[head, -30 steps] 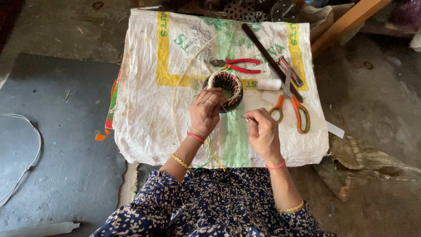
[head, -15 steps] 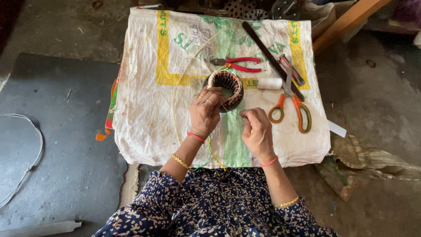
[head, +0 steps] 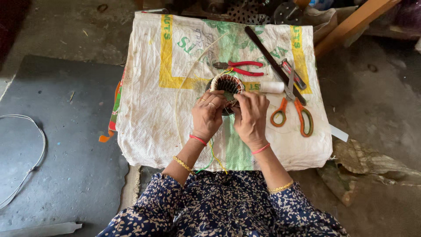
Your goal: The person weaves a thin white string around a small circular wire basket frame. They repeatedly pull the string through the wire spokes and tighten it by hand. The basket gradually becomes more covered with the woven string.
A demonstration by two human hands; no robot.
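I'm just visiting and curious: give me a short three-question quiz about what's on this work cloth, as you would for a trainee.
1. True or false: both hands are on the round wire-wound coil.
2. Which tool lies just right of the right hand? A) red-handled pliers B) orange-handled scissors C) a hammer
3. Fill in: everything lies on a white woven ___ spread as a cloth.

Key
1. True: the left hand and the right hand both touch the coil's near edge.
2. B: the orange-handled scissors; the red-handled pliers lie beyond the coil.
3. Sack: the white woven sack with yellow and green print.
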